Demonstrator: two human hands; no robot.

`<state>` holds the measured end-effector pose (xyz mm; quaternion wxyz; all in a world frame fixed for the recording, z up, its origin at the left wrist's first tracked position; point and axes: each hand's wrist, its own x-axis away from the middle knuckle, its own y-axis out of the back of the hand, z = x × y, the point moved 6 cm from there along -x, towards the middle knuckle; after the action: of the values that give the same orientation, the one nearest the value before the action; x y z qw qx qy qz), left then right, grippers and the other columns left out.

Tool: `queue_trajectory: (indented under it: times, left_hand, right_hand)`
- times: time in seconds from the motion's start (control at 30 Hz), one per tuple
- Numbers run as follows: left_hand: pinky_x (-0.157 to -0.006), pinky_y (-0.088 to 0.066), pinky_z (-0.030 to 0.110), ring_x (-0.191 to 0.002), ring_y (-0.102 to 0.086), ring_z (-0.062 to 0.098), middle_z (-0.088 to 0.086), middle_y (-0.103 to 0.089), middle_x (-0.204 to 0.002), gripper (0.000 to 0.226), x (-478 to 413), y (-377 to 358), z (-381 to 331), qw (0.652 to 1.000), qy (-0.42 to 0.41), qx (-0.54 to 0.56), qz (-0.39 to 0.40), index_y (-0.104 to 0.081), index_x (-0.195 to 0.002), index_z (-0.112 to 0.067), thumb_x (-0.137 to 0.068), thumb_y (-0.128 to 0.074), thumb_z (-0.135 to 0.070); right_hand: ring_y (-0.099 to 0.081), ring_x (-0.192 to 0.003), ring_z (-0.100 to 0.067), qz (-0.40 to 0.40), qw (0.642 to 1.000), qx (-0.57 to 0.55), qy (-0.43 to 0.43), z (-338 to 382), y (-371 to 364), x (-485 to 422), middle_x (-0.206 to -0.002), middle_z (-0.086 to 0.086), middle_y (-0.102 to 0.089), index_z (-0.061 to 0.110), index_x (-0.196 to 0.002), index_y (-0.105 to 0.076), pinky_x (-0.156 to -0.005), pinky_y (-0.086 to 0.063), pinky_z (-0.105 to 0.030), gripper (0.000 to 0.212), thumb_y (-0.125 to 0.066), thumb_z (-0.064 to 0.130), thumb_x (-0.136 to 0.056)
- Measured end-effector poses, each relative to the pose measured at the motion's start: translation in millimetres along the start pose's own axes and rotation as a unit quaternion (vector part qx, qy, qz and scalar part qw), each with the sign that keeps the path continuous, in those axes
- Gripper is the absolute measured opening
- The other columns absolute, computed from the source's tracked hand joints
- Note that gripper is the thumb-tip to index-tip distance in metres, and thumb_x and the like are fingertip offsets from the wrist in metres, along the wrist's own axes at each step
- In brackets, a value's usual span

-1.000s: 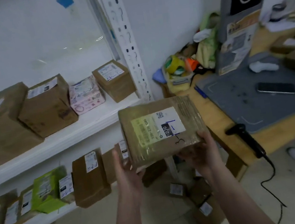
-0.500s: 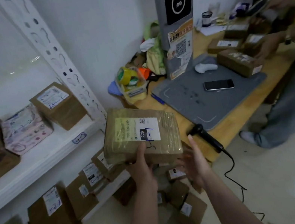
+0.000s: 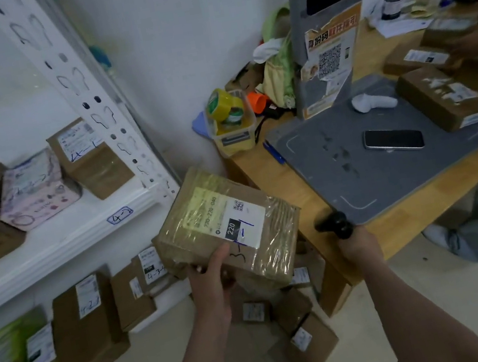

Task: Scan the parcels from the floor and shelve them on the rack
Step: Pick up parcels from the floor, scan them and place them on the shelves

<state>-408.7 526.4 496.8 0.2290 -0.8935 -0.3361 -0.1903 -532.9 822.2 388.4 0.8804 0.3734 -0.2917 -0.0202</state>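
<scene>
Holding a taped brown parcel [image 3: 226, 227] up in front of the rack [image 3: 60, 241], the left hand [image 3: 213, 278] grips it at its near lower edge. The thumb lies on the top face just beside the white label [image 3: 238, 222], and the fingers are hidden underneath. The parcel is tilted, label side up, clear of both the shelves and the worktop [image 3: 433, 204], in the gap between the two. The right hand [image 3: 359, 247] is curled round the handle of a black scanner [image 3: 336, 224], whose head sits at the near edge of the grey mat [image 3: 389, 173] on the worktop. Scanner and parcel are apart.

On the mat lie a dark phone [image 3: 393, 139], a white handheld device [image 3: 373, 101] and a brown box [image 3: 443, 100]. Below the held parcel, more small boxes [image 3: 307, 338] lie heaped on the floor by the worktop leg. The rack's upper shelf carries a pink box [image 3: 35, 191] between brown ones, and the lower shelf holds further brown boxes [image 3: 87, 325] standing on end. At the far right another person's hand [image 3: 474, 40], blurred, is among boxes at the back of the worktop.
</scene>
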Motion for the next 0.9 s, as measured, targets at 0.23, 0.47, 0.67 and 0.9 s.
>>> queue_trajectory:
  times: [0.23,0.47,0.67,0.9]
  left_hand:
    - [-0.092,-0.057,0.048,-0.111,-0.068,0.028,0.009,-0.068,-0.125,0.101,0.5,5.6,-1.2,0.997,-0.039,-0.057,-0.016,-0.05,-0.138,-0.016,-0.048,-0.095,-0.017]
    - [-0.089,-0.058,0.044,-0.111,-0.066,0.026,0.007,-0.065,-0.125,0.117,11.6,9.4,0.9,0.988,-0.059,-0.143,-0.005,-0.047,-0.139,-0.015,-0.035,-0.096,-0.036]
    - [-0.097,-0.055,0.048,-0.113,-0.064,0.023,0.005,-0.065,-0.126,0.115,19.2,14.5,-0.3,0.986,-0.062,-0.156,0.017,-0.047,-0.14,-0.016,-0.039,-0.1,-0.026]
    - [-0.087,-0.057,0.033,-0.117,-0.06,0.02,0.003,-0.059,-0.132,0.104,28.9,20.9,1.5,0.981,-0.086,-0.173,0.031,-0.038,-0.145,-0.018,-0.058,-0.094,-0.009]
  right_hand:
    - [-0.062,-0.091,-0.024,0.024,0.962,-0.218,0.161,36.0,3.2,51.3,-0.095,-0.005,-0.065,0.013,-0.118,-0.061,-0.072,-0.046,-0.033,0.033,-0.063,0.001,-0.087]
    - [-0.063,-0.069,-0.002,0.111,0.905,-0.266,0.313,78.3,27.2,134.3,-0.078,0.006,-0.068,0.022,-0.096,-0.064,-0.061,-0.049,-0.016,0.026,-0.064,-0.003,-0.089]
    - [-0.07,-0.085,-0.008,0.133,0.897,-0.231,0.352,94.7,14.0,175.7,-0.092,0.011,-0.073,0.029,-0.109,-0.068,-0.07,-0.058,-0.034,0.025,-0.074,0.021,-0.086]
    - [-0.064,-0.064,-0.007,0.095,0.913,-0.221,0.329,86.2,12.0,192.2,-0.067,0.012,-0.067,0.026,-0.087,-0.068,-0.054,-0.047,-0.027,0.011,-0.074,0.018,-0.085]
